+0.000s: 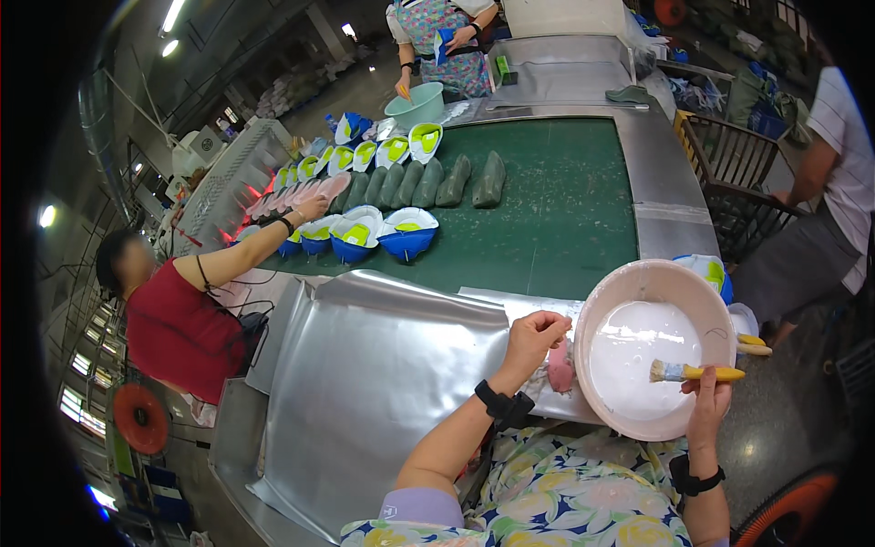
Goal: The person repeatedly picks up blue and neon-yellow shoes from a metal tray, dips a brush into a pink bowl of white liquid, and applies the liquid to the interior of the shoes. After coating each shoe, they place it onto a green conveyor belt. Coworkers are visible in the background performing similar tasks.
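My right hand (709, 401) grips a paintbrush (702, 372) by its yellow handle. The pale bristles are over a pink basin (597, 387), which holds white liquid (643, 337). My left hand (538, 342) is by the basin's left rim, thumb and fingertips pinched together. Whatever is between those fingertips, if anything, is too small to make out. Just below them a pink sole-shaped piece (561, 369) lies on a smeared sheet beside the basin.
A green conveyor belt (565, 201) carries rows of blue-and-white shoe uppers (408, 239) and dark shoe lasts (489, 182). A red-topped person (182, 319) reaches over pink pieces at left. Another person (447, 55) works across the belt by a green bowl (428, 109); a third stands right.
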The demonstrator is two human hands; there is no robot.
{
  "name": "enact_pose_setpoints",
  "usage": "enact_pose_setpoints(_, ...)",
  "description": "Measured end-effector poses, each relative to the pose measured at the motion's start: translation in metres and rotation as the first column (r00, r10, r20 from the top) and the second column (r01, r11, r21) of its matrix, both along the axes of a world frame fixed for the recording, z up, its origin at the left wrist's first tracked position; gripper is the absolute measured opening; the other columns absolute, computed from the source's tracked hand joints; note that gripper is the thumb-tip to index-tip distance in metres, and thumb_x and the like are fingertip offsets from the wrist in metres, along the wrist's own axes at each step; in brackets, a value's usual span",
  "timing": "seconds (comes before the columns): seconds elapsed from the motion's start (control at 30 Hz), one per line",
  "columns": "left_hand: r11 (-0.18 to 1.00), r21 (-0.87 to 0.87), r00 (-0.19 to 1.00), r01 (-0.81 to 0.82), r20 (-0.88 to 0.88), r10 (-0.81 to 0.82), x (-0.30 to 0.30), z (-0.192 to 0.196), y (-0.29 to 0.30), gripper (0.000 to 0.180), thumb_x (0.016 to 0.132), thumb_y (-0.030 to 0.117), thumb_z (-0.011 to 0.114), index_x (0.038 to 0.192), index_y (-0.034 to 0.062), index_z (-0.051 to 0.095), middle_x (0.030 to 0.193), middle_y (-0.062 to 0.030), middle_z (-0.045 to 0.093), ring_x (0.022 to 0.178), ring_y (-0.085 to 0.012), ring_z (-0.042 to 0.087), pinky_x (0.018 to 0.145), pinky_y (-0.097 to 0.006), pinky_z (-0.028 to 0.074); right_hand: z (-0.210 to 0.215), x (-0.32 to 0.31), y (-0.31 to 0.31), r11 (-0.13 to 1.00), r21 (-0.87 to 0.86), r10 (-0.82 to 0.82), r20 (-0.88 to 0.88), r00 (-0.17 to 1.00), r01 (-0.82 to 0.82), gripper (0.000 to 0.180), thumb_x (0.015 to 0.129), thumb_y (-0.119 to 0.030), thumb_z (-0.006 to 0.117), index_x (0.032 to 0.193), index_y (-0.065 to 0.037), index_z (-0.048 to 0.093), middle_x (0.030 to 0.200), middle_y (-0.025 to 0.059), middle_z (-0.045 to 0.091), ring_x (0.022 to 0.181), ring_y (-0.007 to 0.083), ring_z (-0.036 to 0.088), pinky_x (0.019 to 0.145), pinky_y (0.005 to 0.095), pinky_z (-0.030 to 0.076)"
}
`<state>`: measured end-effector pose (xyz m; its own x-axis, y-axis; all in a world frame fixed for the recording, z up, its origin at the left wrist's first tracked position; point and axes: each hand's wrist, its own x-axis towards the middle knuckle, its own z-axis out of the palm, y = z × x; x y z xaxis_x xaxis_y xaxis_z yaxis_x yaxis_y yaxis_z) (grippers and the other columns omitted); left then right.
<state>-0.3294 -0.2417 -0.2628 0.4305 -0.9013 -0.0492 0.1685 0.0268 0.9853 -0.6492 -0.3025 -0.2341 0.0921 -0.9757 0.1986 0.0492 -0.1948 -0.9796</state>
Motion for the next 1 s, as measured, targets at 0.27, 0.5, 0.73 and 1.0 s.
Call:
enact_pose_setpoints(0.27,1.0,0.018,1.0,0.01,0.003,-0.01,0.002,-0.005,0.0,0.02,0.096,0.019,0.063,0.099,-0.0004,0.069,0.089,-0.003,0.07,0.074,-0.0075,0.061,0.066,-0.024,0.052,0.003,0.005,0.001,1.0,0.02,-0.013,0.078,0.997,0.011,0.023,0.104,-0.027,0.049,0.104,-0.004,0.05,0.089,0.0052,0.055,0.07,0.0107,0.055,0.065,0.0248,0.048)
enact_pose_setpoints(0.5,0.999,-0.02,1.0,-0.026,0.01,0.026,-0.003,0.002,0.002,0.019,0.091,0.019,0.069,0.096,0.0006,0.068,0.079,-0.0009,0.066,0.07,-0.0065,0.06,0.063,-0.021,0.051,-0.004,-0.003,0.002,0.998,0.064,0.015,0.153,0.988,-0.025,0.017,0.103,-0.02,0.049,0.109,-0.004,0.05,0.092,0.0055,0.055,0.073,0.012,0.056,0.066,0.0253,0.049)
enact_pose_setpoints(0.73,1.0,-0.008,0.999,0.009,0.035,-0.008,-0.006,0.007,0.003,0.018,0.088,0.018,0.075,0.09,0.0022,0.066,0.078,-0.0001,0.065,0.067,-0.0052,0.058,0.061,-0.019,0.048,-0.004,-0.004,0.0,0.999,0.046,0.004,0.106,0.994,-0.009,0.019,0.103,-0.019,0.049,0.112,-0.003,0.05,0.094,0.0063,0.056,0.076,0.0124,0.058,0.068,0.0256,0.05)
enact_pose_setpoints(1.0,0.998,0.051,0.997,0.033,0.063,-0.037,-0.013,0.008,0.006,0.02,0.089,0.018,0.073,0.093,-0.001,0.067,0.081,-0.0028,0.067,0.071,-0.0078,0.06,0.065,-0.022,0.05,-0.007,-0.002,0.0,0.998,0.042,0.037,0.107,0.994,-0.042,0.019,0.103,-0.02,0.047,0.11,-0.003,0.051,0.096,0.0059,0.055,0.078,0.012,0.057,0.069,0.026,0.049)
